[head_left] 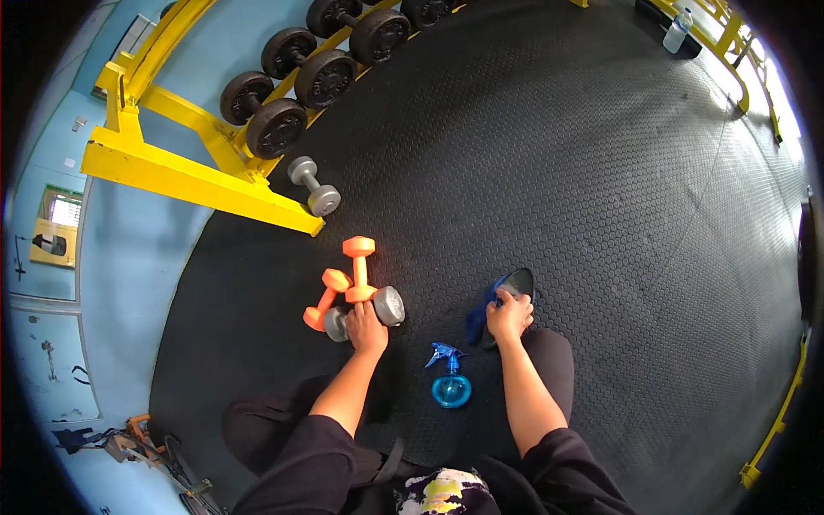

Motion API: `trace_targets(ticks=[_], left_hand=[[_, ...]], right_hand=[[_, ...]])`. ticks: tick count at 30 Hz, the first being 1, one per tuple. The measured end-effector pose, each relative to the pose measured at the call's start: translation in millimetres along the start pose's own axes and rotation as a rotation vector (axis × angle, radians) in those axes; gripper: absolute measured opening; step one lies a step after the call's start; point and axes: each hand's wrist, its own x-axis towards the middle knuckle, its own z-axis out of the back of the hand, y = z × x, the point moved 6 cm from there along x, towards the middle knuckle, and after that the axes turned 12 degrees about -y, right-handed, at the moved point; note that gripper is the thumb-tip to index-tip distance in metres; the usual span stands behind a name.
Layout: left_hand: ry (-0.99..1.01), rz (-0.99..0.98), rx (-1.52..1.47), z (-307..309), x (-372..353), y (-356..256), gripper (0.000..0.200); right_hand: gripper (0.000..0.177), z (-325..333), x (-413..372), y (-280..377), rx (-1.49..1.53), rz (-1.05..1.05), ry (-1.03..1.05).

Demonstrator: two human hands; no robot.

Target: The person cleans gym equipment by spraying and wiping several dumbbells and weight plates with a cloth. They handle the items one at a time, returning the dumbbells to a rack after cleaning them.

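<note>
My left hand (366, 329) is closed round the handle of a grey dumbbell (389, 305), which is low on the black floor. Two orange dumbbells (360, 268) (327, 299) lie just beyond it, close together. Over to the right, my right hand (511, 316) has its fingers bent on a blue cloth (477, 321) and a dark, rounded object (520, 281) that I cannot make out. Between my forearms a spray bottle (451, 390) with blue liquid and a blue trigger head stands on the floor.
A yellow rack (197, 182) with several black dumbbells (277, 129) stands at the upper left. Another grey dumbbell (314, 186) lies by its foot. A clear water bottle (677, 31) is at the upper right, near yellow frames. My bent legs flank the spray bottle.
</note>
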Motion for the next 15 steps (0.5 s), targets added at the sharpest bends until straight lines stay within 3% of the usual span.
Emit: trace_targets(ticks=[2, 5, 8, 9, 11, 12, 14, 15], left_hand=[[-0.010, -0.130, 0.050, 7.7, -3.8, -3.6, 0.044], [0.122, -0.150, 0.080, -7.1, -6.9, 9.2, 0.045], [0.198, -0.175, -0.013, -36.0, -24.5, 19.7, 0.044], [0.218, -0.175, -0.012, -40.7, -27.9, 21.0, 0.042], [0.359, -0.219, -0.008, -39.0, -26.0, 23.7, 0.042], [0.343, -0.213, -0.007, -34.7, -24.8, 25.4, 0.042], [0.582, -0.238, 0.036, -33.5, -23.7, 21.4, 0.047], [0.584, -0.263, -0.079, -12.6, -24.1, 6.9, 0.057]], right_hand=[[0.038, -2.5, 2.6, -1.3, 0.012, 0.082, -0.086], [0.016, -25.8, 14.0, -3.3, 0.421, 0.075, -0.115], [0.018, -56.2, 18.0, -17.2, 0.954, -0.434, 0.240], [0.018, -53.3, 20.6, -17.8, 0.955, -0.429, 0.240], [0.023, -63.9, 4.8, -14.2, 1.198, -0.726, 0.563], [0.023, -58.9, 4.2, -10.6, 1.205, -0.709, 0.569], [0.022, -57.1, -14.1, -9.3, 1.200, -1.074, 0.728], [0.026, -63.7, -14.0, -10.0, 1.246, -1.062, 0.798]])
